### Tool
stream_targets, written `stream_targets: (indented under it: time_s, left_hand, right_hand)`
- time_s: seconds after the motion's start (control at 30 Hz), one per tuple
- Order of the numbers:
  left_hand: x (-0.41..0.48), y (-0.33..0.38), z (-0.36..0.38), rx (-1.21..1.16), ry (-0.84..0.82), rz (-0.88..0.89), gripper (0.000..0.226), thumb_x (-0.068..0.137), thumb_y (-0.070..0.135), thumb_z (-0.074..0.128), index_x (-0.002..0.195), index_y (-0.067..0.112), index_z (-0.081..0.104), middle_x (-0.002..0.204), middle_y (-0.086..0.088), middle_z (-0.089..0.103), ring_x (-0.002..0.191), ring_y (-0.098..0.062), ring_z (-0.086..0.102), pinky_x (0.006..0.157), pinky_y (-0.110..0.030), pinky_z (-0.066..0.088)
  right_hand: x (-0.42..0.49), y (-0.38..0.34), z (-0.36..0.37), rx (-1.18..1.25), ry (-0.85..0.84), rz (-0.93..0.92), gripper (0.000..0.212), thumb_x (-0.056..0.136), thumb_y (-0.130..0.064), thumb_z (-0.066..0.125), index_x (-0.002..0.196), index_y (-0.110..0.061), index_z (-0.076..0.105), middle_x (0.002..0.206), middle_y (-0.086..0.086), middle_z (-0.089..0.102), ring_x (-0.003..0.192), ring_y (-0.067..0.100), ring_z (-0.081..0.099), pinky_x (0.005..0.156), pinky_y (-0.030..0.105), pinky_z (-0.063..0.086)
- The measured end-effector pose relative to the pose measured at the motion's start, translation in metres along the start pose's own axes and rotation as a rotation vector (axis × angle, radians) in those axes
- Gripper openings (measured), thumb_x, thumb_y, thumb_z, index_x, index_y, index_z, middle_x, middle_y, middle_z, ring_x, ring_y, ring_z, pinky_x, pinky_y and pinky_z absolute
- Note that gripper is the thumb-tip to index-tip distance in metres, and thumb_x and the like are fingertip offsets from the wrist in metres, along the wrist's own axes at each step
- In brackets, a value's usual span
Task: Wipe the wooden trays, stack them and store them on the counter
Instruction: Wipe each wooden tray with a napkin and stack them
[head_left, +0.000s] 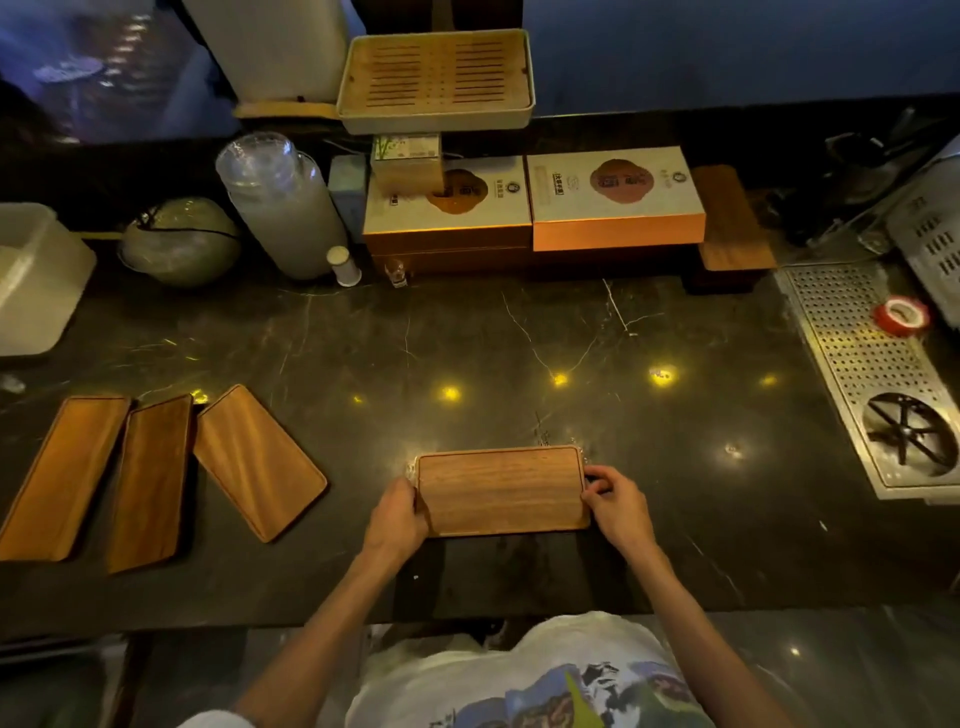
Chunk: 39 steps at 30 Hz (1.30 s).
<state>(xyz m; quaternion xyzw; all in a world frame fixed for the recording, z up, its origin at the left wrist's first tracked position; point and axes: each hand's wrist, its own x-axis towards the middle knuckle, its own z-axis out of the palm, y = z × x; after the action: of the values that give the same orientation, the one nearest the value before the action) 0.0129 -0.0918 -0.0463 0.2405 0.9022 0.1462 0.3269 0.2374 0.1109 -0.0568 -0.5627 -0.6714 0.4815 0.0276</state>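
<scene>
A rectangular wooden tray lies flat on the dark marble counter, close to its front edge. My left hand grips the tray's left short end and my right hand grips its right short end. Something clear and thin shows along the tray's edges; I cannot tell what it is. Three more wooden trays lie side by side at the front left: one, a second and a third, angled outward. No wiping cloth is in view.
At the back stand two gift boxes, a slatted tea tray on small boxes, a stack of clear plastic cups and a wooden board. A perforated metal drain with red tape is at right, a white bin at left.
</scene>
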Motion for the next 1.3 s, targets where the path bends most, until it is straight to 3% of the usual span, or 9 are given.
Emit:
stream_targets:
  time_s: [0.33,0.57,0.73,0.8,0.9,1.03,1.1,1.2,1.3]
  left_hand:
    - [-0.006,-0.005,0.004,0.011,-0.026,0.073,0.029,0.086,0.01,0.063,0.107,0.021,0.047,0.118,-0.001,0.05,0.102,-0.017,0.058,0.088,-0.038,0.057]
    - [-0.017,-0.007,0.009,0.118,0.028,0.103,0.039,0.083,0.013,0.069,0.117,0.016,0.049,0.123,-0.006,0.053,0.108,-0.019,0.056,0.091,-0.033,0.054]
    - [-0.026,-0.011,0.01,0.257,0.153,0.215,0.061,0.079,0.017,0.072,0.133,0.017,0.042,0.128,-0.005,0.048,0.112,-0.017,0.049,0.091,-0.025,0.046]
    - [-0.029,-0.011,0.009,0.301,0.177,0.305,0.07,0.081,0.02,0.069,0.142,0.018,0.034,0.139,-0.006,0.041,0.121,-0.021,0.044,0.099,-0.03,0.045]
    - [-0.033,-0.011,0.01,0.353,0.122,0.433,0.058,0.09,0.026,0.053,0.145,0.02,0.033,0.152,-0.006,0.031,0.135,-0.026,0.034,0.108,-0.039,0.04]
    - [-0.034,-0.021,0.008,0.367,-0.027,0.467,0.062,0.096,0.034,0.043,0.153,0.023,0.019,0.161,-0.002,0.016,0.144,-0.028,0.023,0.115,-0.045,0.033]
    - [-0.031,-0.026,-0.003,0.336,-0.029,0.501,0.061,0.096,0.036,0.043,0.152,0.023,0.022,0.159,-0.002,0.021,0.144,-0.025,0.024,0.116,-0.042,0.032]
    - [-0.02,-0.041,-0.033,0.259,0.037,0.518,0.05,0.096,0.034,0.045,0.144,0.023,0.036,0.146,-0.002,0.039,0.137,-0.02,0.036,0.111,-0.037,0.036]
    - [-0.004,-0.068,-0.075,0.212,0.094,0.475,0.041,0.098,0.03,0.045,0.138,0.019,0.046,0.139,-0.003,0.05,0.13,-0.019,0.044,0.109,-0.033,0.036]
  right_hand:
    - [-0.007,0.0,0.0,-0.059,-0.061,-0.006,0.035,0.094,-0.014,0.058,0.127,-0.024,0.054,0.092,-0.007,0.064,0.084,0.006,0.062,0.061,0.019,0.047]
    - [-0.012,0.001,0.003,-0.156,-0.036,-0.045,0.036,0.094,-0.016,0.059,0.128,-0.024,0.052,0.092,-0.009,0.063,0.082,0.002,0.061,0.061,0.019,0.048]
    - [-0.017,-0.004,0.007,-0.271,0.015,-0.085,0.039,0.092,-0.017,0.06,0.13,-0.022,0.05,0.107,-0.002,0.062,0.094,0.012,0.062,0.078,0.03,0.054]
    - [-0.026,-0.003,0.013,-0.381,0.115,-0.209,0.044,0.09,-0.018,0.061,0.133,-0.021,0.049,0.121,0.004,0.057,0.108,0.021,0.058,0.086,0.035,0.052]
    - [-0.044,0.002,0.026,-0.598,0.154,-0.361,0.054,0.088,-0.021,0.063,0.14,-0.022,0.047,0.141,0.008,0.047,0.127,0.03,0.045,0.097,0.045,0.047]
    - [-0.056,0.001,0.039,-0.64,0.147,-0.24,0.057,0.091,-0.024,0.061,0.145,-0.027,0.041,0.158,0.013,0.025,0.144,0.043,0.018,0.111,0.058,0.029]
    - [-0.057,-0.009,0.042,-0.624,0.177,-0.233,0.058,0.089,-0.025,0.065,0.143,-0.026,0.045,0.16,0.015,0.019,0.145,0.044,0.013,0.113,0.059,0.023]
    - [-0.061,-0.039,0.055,-0.585,0.191,-0.306,0.049,0.088,-0.025,0.067,0.135,-0.023,0.053,0.156,0.014,0.03,0.145,0.039,0.018,0.114,0.053,0.024]
    - [-0.068,-0.082,0.089,-0.461,0.122,-0.403,0.037,0.091,-0.022,0.062,0.129,-0.019,0.059,0.137,0.007,0.055,0.133,0.029,0.041,0.111,0.042,0.032]
